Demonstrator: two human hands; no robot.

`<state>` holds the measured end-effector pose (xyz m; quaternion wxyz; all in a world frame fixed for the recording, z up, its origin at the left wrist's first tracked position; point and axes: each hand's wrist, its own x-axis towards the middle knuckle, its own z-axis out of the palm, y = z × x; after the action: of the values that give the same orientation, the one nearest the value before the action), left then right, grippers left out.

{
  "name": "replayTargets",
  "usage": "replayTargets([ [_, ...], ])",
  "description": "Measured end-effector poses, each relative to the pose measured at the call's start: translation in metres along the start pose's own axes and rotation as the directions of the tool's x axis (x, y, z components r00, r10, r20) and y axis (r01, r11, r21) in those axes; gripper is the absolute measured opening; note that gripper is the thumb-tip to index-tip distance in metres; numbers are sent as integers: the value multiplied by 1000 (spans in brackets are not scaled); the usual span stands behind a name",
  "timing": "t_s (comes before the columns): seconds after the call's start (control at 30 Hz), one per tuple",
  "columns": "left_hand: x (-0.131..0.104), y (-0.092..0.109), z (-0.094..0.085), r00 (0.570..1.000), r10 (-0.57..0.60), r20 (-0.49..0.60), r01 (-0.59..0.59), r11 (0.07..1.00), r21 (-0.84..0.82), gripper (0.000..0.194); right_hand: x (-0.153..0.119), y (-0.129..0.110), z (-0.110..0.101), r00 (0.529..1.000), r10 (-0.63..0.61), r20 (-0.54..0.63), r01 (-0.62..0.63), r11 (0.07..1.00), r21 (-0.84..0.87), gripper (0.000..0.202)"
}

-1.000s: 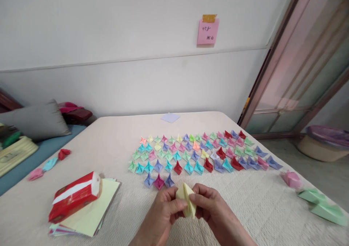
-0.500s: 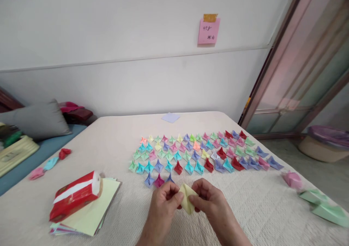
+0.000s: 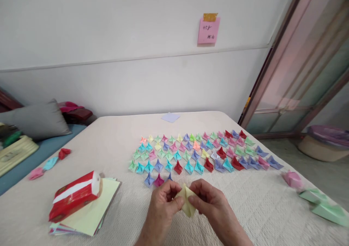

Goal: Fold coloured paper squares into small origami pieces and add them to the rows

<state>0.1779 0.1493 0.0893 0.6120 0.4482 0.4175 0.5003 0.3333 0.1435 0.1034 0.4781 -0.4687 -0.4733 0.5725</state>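
Note:
A small pale yellow folded paper (image 3: 188,206) is held between both hands near the bottom centre, with a crease down its middle. My left hand (image 3: 163,209) pinches its left side, thumb in front. On its right side, my right hand (image 3: 212,209) grips it the same way, the thumb pressed on the front. Just beyond the hands lie folded paper shapes in rows, among them a blue one (image 3: 149,180) and a magenta one (image 3: 159,180). The fingers behind the paper are partly hidden.
A red packet (image 3: 75,198) rests on a stack of coloured paper (image 3: 91,217) at the left. A lilac sheet (image 3: 171,117) lies near the wall. Pink (image 3: 293,180) and green folded pieces (image 3: 328,211) sit along the right edge of the padded surface (image 3: 120,137).
Both thumbs have shifted slightly on the yellow paper. Its upper part now shows a raised central fold and its sides look wider.

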Motion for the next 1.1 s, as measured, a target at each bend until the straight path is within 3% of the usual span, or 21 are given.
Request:
replayTargets([
  [0.13,0,-3,0,1000,-4,-16,4,1000,7,15,1,4,2,998,64,-19,-64,998,16,15],
  [0.3,-1,-6,4,995,-60,-76,58,998,-28,13,-2,6,5,995,48,-90,-42,997,69,17],
  [0.4,-2,-6,5,995,-36,-98,32,999,-38,5,-4,7,4,995,40,-96,-31,994,101,11],
  [1.1,-4,-1,0,992,126,-8,-126,991,33,8,1,11,-1,997,34,-65,-22,984,177,11],
])
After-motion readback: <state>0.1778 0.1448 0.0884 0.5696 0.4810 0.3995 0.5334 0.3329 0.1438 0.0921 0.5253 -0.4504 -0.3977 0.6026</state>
